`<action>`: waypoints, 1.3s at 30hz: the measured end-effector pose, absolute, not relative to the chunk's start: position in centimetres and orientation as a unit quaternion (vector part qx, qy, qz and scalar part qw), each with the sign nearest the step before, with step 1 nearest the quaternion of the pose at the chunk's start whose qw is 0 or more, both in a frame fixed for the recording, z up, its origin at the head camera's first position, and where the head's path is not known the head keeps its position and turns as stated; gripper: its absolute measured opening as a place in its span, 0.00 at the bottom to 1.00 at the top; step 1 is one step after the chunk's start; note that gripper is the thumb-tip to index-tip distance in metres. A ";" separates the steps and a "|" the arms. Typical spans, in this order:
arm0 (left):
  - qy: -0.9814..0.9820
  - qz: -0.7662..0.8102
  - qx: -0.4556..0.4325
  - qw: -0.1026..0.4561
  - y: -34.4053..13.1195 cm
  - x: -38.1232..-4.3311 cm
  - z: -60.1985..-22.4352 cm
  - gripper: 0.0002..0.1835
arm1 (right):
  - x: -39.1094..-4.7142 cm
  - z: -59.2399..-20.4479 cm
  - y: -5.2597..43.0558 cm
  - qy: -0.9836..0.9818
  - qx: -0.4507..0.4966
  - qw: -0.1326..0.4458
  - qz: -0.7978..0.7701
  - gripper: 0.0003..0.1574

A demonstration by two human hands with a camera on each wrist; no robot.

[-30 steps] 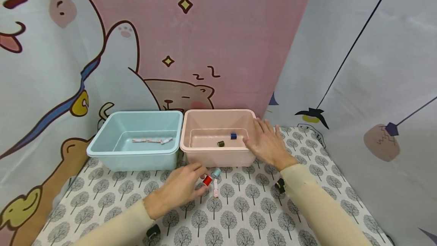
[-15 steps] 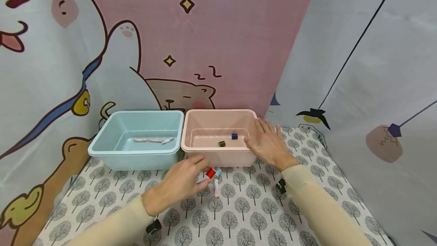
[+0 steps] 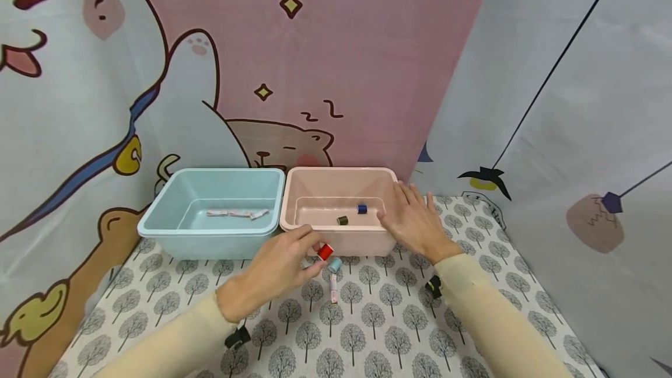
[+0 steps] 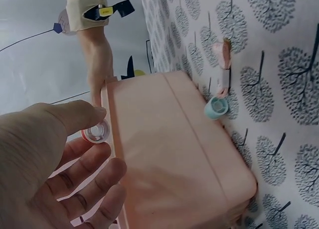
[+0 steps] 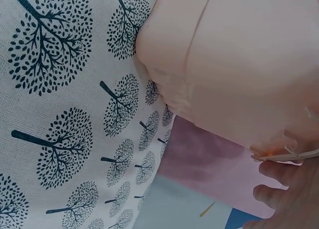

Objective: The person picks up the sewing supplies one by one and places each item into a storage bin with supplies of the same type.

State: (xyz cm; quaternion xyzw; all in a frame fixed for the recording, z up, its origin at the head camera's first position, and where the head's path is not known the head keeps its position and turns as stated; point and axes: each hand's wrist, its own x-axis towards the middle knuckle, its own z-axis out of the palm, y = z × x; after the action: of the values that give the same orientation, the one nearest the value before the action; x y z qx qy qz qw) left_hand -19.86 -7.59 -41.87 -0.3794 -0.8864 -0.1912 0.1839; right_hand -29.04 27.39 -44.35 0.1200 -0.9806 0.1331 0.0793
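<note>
My left hand (image 3: 286, 264) pinches a red thread spool (image 3: 325, 252) between thumb and fingers, just in front of the pink bin (image 3: 362, 244). In the left wrist view the clear end of the spool (image 4: 96, 132) shows at the thumb tip. My right hand (image 3: 417, 220) rests on the pink bin's right rim with its fingers extended. A light blue spool (image 3: 335, 265) and a small pinkish-white wrapped strip (image 3: 333, 289) lie on the tablecloth below the left hand. Inside the pink bin lie a dark blue spool (image 3: 362, 209) and an olive green spool (image 3: 343, 220).
A light blue bin (image 3: 210, 244) stands left of the pink one, with several small pinkish-white strips (image 3: 240, 213) on its floor. Both stand on a tree-print tablecloth (image 3: 394, 337). A cartoon-print curtain (image 3: 367, 63) rises right behind them.
My left hand has lifted the red spool up and slightly right, away from the light blue spool and towards the pink bin's front. The right hand keeps its place on the rim.
</note>
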 end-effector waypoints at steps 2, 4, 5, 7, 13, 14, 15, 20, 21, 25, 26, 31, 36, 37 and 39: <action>-0.888 -0.189 -0.376 0.184 -7.6 -19.9 -41.5 0.22 | -29.0 -44.3 27.5 -0.981 0.119 0.079 0.133 0.67; -0.889 -0.192 -0.374 0.184 -7.6 -20.0 -41.3 0.23 | -29.0 -44.3 27.5 -0.981 0.119 0.078 0.136 0.67; -0.888 -0.192 -0.373 0.186 -7.6 -20.0 -41.1 0.23 | -29.0 -44.3 27.5 -0.980 0.119 0.078 0.137 0.66; -0.886 -0.194 -0.374 0.191 -7.5 -20.2 -40.9 0.23 | -29.1 -44.4 27.5 -0.980 0.119 0.077 0.139 0.66; -0.884 -0.200 -0.372 0.202 -7.5 -20.5 -40.3 0.22 | -29.2 -44.6 27.5 -0.980 0.119 0.076 0.142 0.66; -0.885 -0.200 -0.370 0.202 -7.5 -20.6 -40.3 0.22 | -29.2 -44.6 27.5 -0.980 0.120 0.076 0.143 0.66; -0.885 -0.200 -0.369 0.203 -7.5 -20.7 -40.2 0.22 | -29.2 -44.6 27.5 -0.979 0.120 0.076 0.143 0.66; -0.887 -0.200 -0.362 0.207 -7.5 -21.2 -39.7 0.21 | -29.2 -44.5 27.5 -0.979 0.121 0.077 0.143 0.66; -0.887 -0.199 -0.361 0.208 -7.4 -21.4 -39.5 0.21 | -29.2 -44.5 27.5 -0.979 0.121 0.078 0.142 0.66; -0.886 -0.198 -0.360 0.214 -7.4 -22.0 -39.1 0.19 | -29.2 -44.5 27.5 -0.979 0.121 0.078 0.141 0.66; -0.885 -0.198 -0.361 0.217 -7.3 -22.1 -39.0 0.19 | -29.2 -44.5 27.5 -0.979 0.121 0.078 0.141 0.66; -0.887 -0.193 -0.361 0.216 -7.3 -22.8 -38.3 0.21 | -29.1 -44.4 27.5 -0.980 0.122 0.076 0.138 0.66; -0.895 -0.189 -0.348 0.207 -7.4 -23.6 -37.5 0.21 | -29.1 -44.4 27.6 -0.980 0.123 0.074 0.140 0.66; -0.895 -0.191 -0.348 0.204 -7.4 -23.7 -37.3 0.20 | -29.2 -44.4 27.6 -0.979 0.124 0.074 0.142 0.66; -0.894 -0.196 -0.349 0.198 -7.4 -24.1 -37.0 0.20 | -29.2 -44.5 27.7 -0.979 0.124 0.074 0.144 0.67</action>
State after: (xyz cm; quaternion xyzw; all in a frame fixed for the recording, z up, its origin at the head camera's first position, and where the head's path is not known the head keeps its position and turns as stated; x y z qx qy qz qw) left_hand -24.10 -7.41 -36.99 -0.3493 -0.8945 -0.1963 0.1984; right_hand -29.19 27.68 -44.45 0.1241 -0.9791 0.1435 0.0737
